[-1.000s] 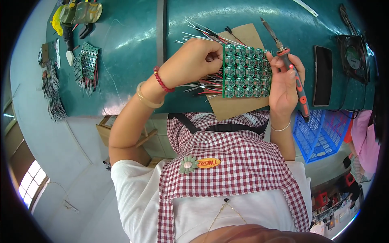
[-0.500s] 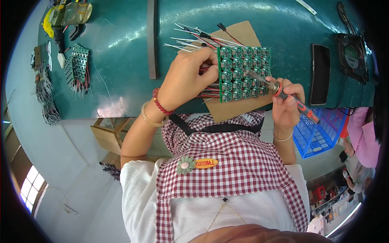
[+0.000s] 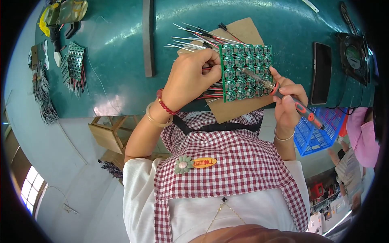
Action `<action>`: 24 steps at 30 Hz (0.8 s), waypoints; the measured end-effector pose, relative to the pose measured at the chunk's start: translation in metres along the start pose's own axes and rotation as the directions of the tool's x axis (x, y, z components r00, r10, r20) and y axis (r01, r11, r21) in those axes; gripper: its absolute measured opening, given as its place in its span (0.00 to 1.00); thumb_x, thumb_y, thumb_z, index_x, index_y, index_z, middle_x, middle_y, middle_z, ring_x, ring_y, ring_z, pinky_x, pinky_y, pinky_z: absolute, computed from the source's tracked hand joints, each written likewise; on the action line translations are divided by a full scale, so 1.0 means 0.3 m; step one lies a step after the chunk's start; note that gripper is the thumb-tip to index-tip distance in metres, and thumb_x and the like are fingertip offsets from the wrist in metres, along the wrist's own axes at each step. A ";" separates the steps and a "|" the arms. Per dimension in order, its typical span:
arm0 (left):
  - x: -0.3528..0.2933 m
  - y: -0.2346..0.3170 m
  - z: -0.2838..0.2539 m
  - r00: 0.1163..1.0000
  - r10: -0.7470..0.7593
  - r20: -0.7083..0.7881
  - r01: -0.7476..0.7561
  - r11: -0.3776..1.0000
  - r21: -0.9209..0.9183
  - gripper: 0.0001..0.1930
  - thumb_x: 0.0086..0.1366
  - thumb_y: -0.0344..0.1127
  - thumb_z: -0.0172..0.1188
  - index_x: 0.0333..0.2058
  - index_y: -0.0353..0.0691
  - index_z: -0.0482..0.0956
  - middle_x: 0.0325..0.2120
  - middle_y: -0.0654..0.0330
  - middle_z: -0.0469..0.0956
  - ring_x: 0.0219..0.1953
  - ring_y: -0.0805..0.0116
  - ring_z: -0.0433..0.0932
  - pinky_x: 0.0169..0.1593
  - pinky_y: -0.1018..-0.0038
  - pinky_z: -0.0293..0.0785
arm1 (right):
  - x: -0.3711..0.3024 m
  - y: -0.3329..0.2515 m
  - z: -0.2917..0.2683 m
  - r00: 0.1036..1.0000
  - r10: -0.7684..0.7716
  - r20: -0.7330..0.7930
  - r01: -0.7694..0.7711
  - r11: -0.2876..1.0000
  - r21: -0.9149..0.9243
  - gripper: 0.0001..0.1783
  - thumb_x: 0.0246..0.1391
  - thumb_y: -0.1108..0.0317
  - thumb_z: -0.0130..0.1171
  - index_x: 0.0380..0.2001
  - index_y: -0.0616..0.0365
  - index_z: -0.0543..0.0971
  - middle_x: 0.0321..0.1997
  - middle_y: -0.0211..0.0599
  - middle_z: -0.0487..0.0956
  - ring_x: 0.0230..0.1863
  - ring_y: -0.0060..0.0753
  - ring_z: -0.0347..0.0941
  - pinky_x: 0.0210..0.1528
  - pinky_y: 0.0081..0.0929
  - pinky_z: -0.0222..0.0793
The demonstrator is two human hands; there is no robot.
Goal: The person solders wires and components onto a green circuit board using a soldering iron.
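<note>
My left hand (image 3: 196,77) is closed at the left edge of a green circuit board panel (image 3: 240,84), thumb and forefinger pinching there; the fingertips are partly hidden. Rows of small components cover the panel's face. Red, black and white wires (image 3: 210,37) fan out behind my left hand and past the panel's left side. My right hand (image 3: 288,99) grips a soldering iron (image 3: 302,108) by its grey and red handle. Its metal shaft slants over the panel, with the tip at the middle rows; whether it touches cannot be told. Brown cardboard (image 3: 233,110) lies beneath.
A dark bar (image 3: 148,40) lies on the green table (image 3: 121,52) to the left. Farther left are another wired board panel (image 3: 75,65) and wire bundles (image 3: 42,93). A phone (image 3: 321,73) and a small black fan (image 3: 351,56) lie right, above a blue crate (image 3: 314,131).
My right forefinger has straightened away from the soldering iron, whose handle end has shifted slightly right and down. My left hand and the panel have barely moved. A person at the right edge has moved.
</note>
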State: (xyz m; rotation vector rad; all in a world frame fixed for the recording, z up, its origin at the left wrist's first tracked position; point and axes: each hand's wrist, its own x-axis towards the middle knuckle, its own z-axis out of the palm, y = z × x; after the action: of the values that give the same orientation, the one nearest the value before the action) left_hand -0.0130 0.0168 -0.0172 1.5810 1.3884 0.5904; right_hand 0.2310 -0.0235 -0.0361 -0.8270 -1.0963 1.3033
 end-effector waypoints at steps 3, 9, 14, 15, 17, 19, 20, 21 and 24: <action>-0.002 -0.010 0.008 0.998 0.049 -0.025 -0.050 0.999 -0.002 0.04 0.52 0.27 0.60 0.27 0.35 0.76 0.19 0.56 0.77 0.20 0.68 0.77 0.26 0.76 0.72 | 0.009 0.003 0.002 0.999 -0.016 0.033 0.018 0.997 -0.071 0.06 0.51 0.70 0.54 0.31 0.61 0.75 0.20 0.32 0.70 0.24 0.24 0.65 0.60 0.53 0.57; -0.011 -0.016 0.008 0.992 0.103 -0.070 -0.099 0.993 0.064 0.04 0.52 0.28 0.61 0.27 0.37 0.76 0.20 0.58 0.77 0.21 0.69 0.78 0.26 0.77 0.73 | 0.029 -0.009 -0.025 0.990 0.029 0.136 -0.006 0.986 -0.165 0.08 0.53 0.66 0.53 0.32 0.59 0.73 0.20 0.31 0.67 0.24 0.25 0.63 0.59 0.53 0.58; -0.015 -0.018 0.012 0.989 0.115 -0.092 -0.107 0.991 0.086 0.04 0.51 0.29 0.61 0.27 0.38 0.77 0.21 0.59 0.78 0.21 0.68 0.79 0.25 0.77 0.73 | 0.042 -0.012 -0.024 0.990 0.048 0.131 -0.026 0.985 -0.169 0.07 0.51 0.68 0.55 0.31 0.60 0.75 0.20 0.31 0.69 0.24 0.25 0.64 0.57 0.51 0.61; -0.016 -0.018 0.012 0.986 0.134 -0.104 -0.123 0.987 0.101 0.04 0.51 0.29 0.61 0.27 0.38 0.77 0.21 0.60 0.78 0.21 0.68 0.79 0.25 0.77 0.73 | 0.042 -0.011 -0.023 0.993 0.042 0.112 -0.025 0.989 -0.144 0.07 0.50 0.70 0.56 0.31 0.62 0.77 0.20 0.31 0.70 0.25 0.25 0.65 0.56 0.49 0.62; -0.016 -0.018 0.011 0.985 0.131 -0.110 -0.121 0.988 0.097 0.04 0.51 0.29 0.61 0.27 0.38 0.77 0.21 0.60 0.78 0.21 0.68 0.79 0.25 0.76 0.73 | 0.042 -0.013 -0.023 0.990 0.043 0.134 -0.019 0.985 -0.173 0.07 0.51 0.68 0.55 0.31 0.60 0.75 0.20 0.31 0.69 0.24 0.25 0.64 0.57 0.50 0.61; -0.015 -0.017 0.010 0.985 0.129 -0.111 -0.119 0.988 0.094 0.04 0.51 0.29 0.61 0.27 0.39 0.77 0.21 0.60 0.78 0.21 0.68 0.79 0.24 0.76 0.73 | 0.041 -0.016 -0.022 0.987 0.045 0.152 -0.014 0.979 -0.203 0.08 0.53 0.65 0.54 0.31 0.59 0.74 0.19 0.31 0.68 0.24 0.24 0.63 0.57 0.52 0.60; -0.013 -0.015 0.007 0.985 0.131 -0.108 -0.120 0.987 0.107 0.04 0.51 0.29 0.61 0.27 0.39 0.77 0.21 0.60 0.78 0.21 0.68 0.79 0.24 0.76 0.73 | 0.043 -0.018 -0.020 0.988 0.047 0.148 -0.016 0.979 -0.204 0.08 0.53 0.65 0.54 0.31 0.59 0.74 0.19 0.31 0.68 0.24 0.24 0.63 0.57 0.51 0.60; -0.012 -0.015 0.007 0.985 0.133 -0.106 -0.120 0.985 0.120 0.04 0.52 0.29 0.61 0.27 0.39 0.77 0.21 0.60 0.78 0.21 0.68 0.79 0.24 0.76 0.72 | 0.044 -0.019 -0.018 0.988 0.049 0.144 -0.019 0.979 -0.205 0.08 0.53 0.65 0.54 0.31 0.59 0.74 0.19 0.31 0.68 0.24 0.25 0.63 0.57 0.51 0.60; -0.013 -0.019 0.010 0.985 0.134 -0.104 -0.123 0.986 0.112 0.04 0.52 0.30 0.61 0.27 0.39 0.77 0.21 0.61 0.78 0.21 0.68 0.79 0.24 0.76 0.72 | 0.050 -0.027 -0.018 0.987 0.053 0.151 -0.021 0.979 -0.205 0.08 0.53 0.65 0.54 0.31 0.59 0.74 0.19 0.31 0.68 0.24 0.25 0.63 0.57 0.51 0.60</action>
State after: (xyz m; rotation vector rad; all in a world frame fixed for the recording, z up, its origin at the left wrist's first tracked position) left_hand -0.0142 0.0119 -0.0226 1.7553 1.4272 0.7018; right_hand 0.2375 -0.0090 -0.0278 -0.9112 -1.3614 1.3193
